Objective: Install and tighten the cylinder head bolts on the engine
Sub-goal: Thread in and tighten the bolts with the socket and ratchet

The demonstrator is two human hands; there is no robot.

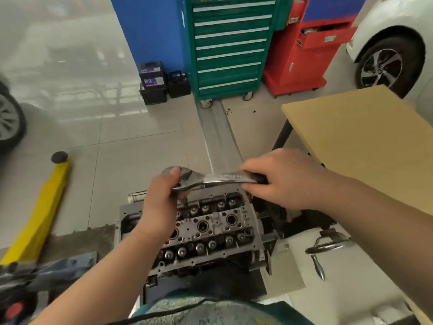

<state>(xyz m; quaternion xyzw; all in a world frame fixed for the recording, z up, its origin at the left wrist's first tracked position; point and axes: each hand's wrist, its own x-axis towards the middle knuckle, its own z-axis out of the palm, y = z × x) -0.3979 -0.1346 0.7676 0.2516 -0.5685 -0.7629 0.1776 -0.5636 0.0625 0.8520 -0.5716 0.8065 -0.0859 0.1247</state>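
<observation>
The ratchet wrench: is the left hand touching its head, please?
Touching. The head view shows the left hand wrapped around the head of the ratchet wrench, thumb pressed on top.

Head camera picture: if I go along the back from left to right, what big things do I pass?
Car tyre → stacked batteries → green tool cabinet → red cabinet → white car's wheel.

You are in a car workshop: green tool cabinet [230,46], yellow floor jack [38,214], car wheel [384,66], tiled floor [131,146].
</observation>
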